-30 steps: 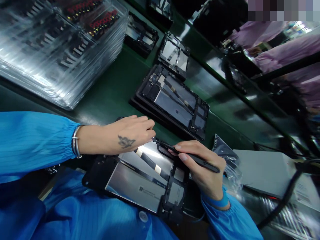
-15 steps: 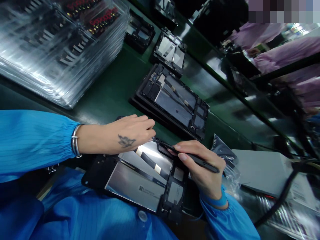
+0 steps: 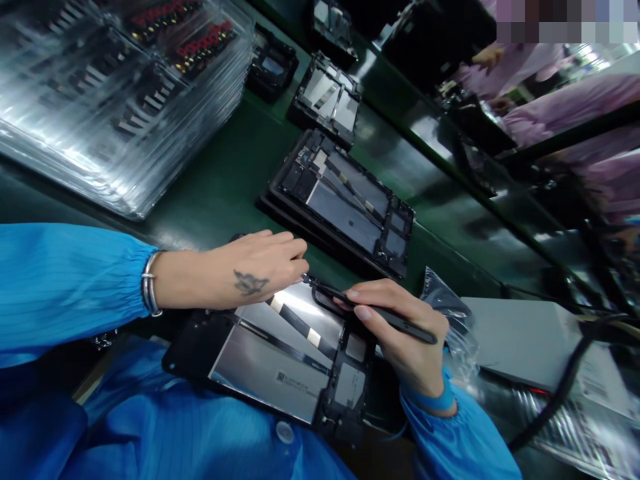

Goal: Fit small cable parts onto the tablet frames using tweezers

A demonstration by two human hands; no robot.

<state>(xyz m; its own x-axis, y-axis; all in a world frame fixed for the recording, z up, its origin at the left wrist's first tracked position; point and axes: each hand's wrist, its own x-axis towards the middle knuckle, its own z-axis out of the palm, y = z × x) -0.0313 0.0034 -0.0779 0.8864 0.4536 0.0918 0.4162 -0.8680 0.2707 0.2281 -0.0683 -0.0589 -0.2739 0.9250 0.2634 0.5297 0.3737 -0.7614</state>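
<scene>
My right hand (image 3: pixel 407 333) is closed on a pair of black tweezers (image 3: pixel 375 310), held slanting with the tip toward my left hand. Curled over the far edge of an open tablet (image 3: pixel 270 367), my left hand (image 3: pixel 267 267) is closed near that tip; its fingertips and anything in them are hidden. The tablet lies in front of my body, its insides facing up: a silvery metal plate, a dark flat ribbon cable (image 3: pixel 299 325) with gold patches, and black frame parts. A thin black loop (image 3: pixel 320 300) shows beside the tweezers.
Beyond my hands lies a stack of similar open tablets (image 3: pixel 350 207), with more units (image 3: pixel 327 97) behind it. Stacked clear plastic trays (image 3: pixel 125 133) holding small parts stand at the left. To the right are a clear bag (image 3: pixel 447 300), a pale box (image 3: pixel 515 340) and a black cable (image 3: pixel 555 393). People in pink sleeves (image 3: pixel 565 113) work across.
The view has shifted slightly, so the far tablets appear a little further left. Both hands and the tweezers keep almost the same position over the tablet.
</scene>
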